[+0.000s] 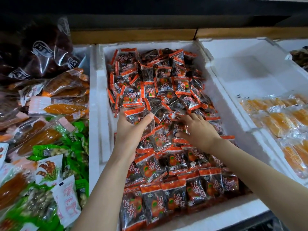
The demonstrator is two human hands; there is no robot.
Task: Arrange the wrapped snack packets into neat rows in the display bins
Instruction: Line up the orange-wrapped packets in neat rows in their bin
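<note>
Brimming foam bin (100, 97) of red packets (166, 84)

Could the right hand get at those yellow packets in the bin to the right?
Probably yes: the right hand rests open on the red packets, and the yellow packets lie uncovered on that side, with only a low foam wall between.

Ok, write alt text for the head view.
A person's left hand grips a handful of red-and-black snack packets over a white foam bin, while the right hand rests spread on the loose pile. The bin's near end holds neat rows; orange packets lie in the bin to the right.
</note>
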